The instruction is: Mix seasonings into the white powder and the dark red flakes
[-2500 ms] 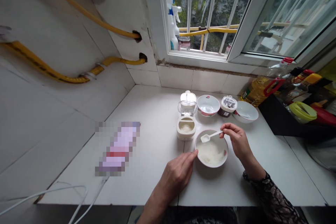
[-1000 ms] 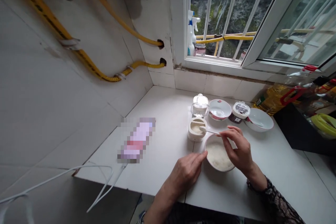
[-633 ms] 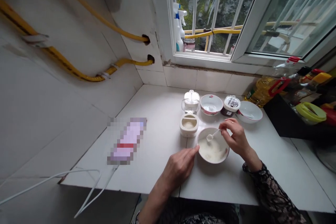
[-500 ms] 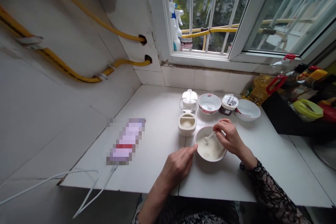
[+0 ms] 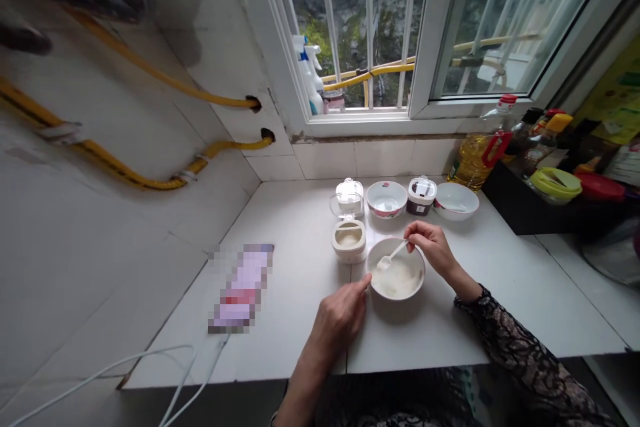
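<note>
A white bowl (image 5: 400, 295) with pale, whitish powder or fine grains in it stands near the counter's front. My right hand (image 5: 432, 248) pinches the handle of a small white spoon (image 5: 397, 253), whose head is inside the bowl, over the powder. At the bowl's left rim, my left hand (image 5: 342, 312) holds on with its fingertips, the other fingers curled. Just behind and left of the bowl is an open cream seasoning jar (image 5: 349, 255), a pale substance inside and its clear lid raised.
Behind stand another white jar (image 5: 350, 195), a bowl (image 5: 387, 212), a dark-filled lidded jar (image 5: 421, 197) and a second bowl (image 5: 456, 212). An oil bottle (image 5: 473, 159) and a black rack (image 5: 515, 203) are at right. A blurred purple phone-like item (image 5: 245, 287) with a white cable (image 5: 213, 363) lies left.
The view has shifted a little. In my right hand the spoon has risen from the powder and tilted, its head now further left in the bowl. My left hand stays at the rim.
</note>
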{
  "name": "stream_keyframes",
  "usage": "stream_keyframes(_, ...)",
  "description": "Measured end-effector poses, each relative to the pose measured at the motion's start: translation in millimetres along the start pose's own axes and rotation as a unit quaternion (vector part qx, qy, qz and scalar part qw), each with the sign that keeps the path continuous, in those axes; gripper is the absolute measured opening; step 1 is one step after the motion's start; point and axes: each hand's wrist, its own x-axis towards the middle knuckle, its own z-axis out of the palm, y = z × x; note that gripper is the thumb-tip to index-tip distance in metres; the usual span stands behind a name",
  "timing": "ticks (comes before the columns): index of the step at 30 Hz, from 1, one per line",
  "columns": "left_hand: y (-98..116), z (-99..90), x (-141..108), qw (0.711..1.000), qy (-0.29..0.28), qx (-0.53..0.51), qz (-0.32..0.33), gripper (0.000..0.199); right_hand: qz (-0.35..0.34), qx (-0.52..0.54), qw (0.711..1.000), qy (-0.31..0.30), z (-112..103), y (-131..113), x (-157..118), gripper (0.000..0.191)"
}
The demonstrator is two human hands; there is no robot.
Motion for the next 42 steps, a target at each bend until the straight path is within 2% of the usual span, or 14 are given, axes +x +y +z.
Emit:
stream_keyframes(4, -3, 3.0, -4, 1.000, 0.011, 0.002, 0.004, 0.042, 0.027, 0.058, 0.998, 0.022, 0, 4, 4, 0.009)
stream_keyframes(8, -3, 4.3, -5, 1.000, -0.010, 0.003, -0.002, 0.042, 0.021, 0.080, 0.995, 0.054, 2, 5, 11, 0.008)
stream_keyframes(11, -3, 5.5, -4, 1.000, 0.001, 0.005, -0.008, 0.041, -0.030, 0.062, 0.995, 0.070, 10, -3, 14, 0.009)
stream_keyframes(14, -3, 5.1, -3, 1.000, -0.001, 0.011, 0.000, 0.040, -0.133, -0.017, 0.988, 0.079, 25, -13, 15, 0.009)
stream_keyframes(16, -2, 4.0, -2, 1.000, -0.006, 0.015, 0.007, 0.040, -0.236, -0.129, 0.960, 0.076, 36, -18, 13, 0.008)
stream_keyframes(19, -2, 3.1, 0, 1.000, -0.007, 0.021, 0.006, 0.040, -0.396, -0.302, 0.867, 0.016, 46, -19, 11, 0.014)
stream_keyframes(21, -1, 3.5, 0, 1.000, -0.007, 0.022, 0.003, 0.039, -0.450, -0.349, 0.822, -0.003, 47, -19, 11, 0.017)
stream_keyframes(22, -1, 3.9, 0, 1.000, -0.006, 0.022, 0.002, 0.038, -0.459, -0.350, 0.816, 0.006, 46, -19, 11, 0.018)
stream_keyframes(24, -2, 4.7, -1, 1.000, -0.006, 0.019, -0.002, 0.037, -0.453, -0.329, 0.828, 0.042, 41, -19, 11, 0.017)
stream_keyframes(27, -2, 5.4, -2, 1.000, -0.012, 0.015, -0.011, 0.037, -0.411, -0.287, 0.860, 0.091, 28, -18, 11, 0.015)
stream_keyframes(30, -3, 5.3, -3, 1.000, -0.018, 0.011, -0.016, 0.038, -0.364, -0.283, 0.882, 0.100, 15, -13, 13, 0.015)
stream_keyframes(34, -3, 4.4, -4, 0.999, -0.025, 0.015, -0.020, 0.039, -0.330, -0.309, 0.891, 0.043, 8, -4, 14, 0.015)
stream_keyframes(39, -4, 3.8, -4, 0.999, -0.025, 0.014, -0.020, 0.037, -0.301, -0.310, 0.901, -0.048, 19, 1, 11, 0.017)
stream_keyframes(42, -5, 5.9, -5, 1.000, -0.020, 0.013, -0.020, 0.036, -0.273, -0.285, 0.916, -0.067, 24, 2, 11, 0.018)
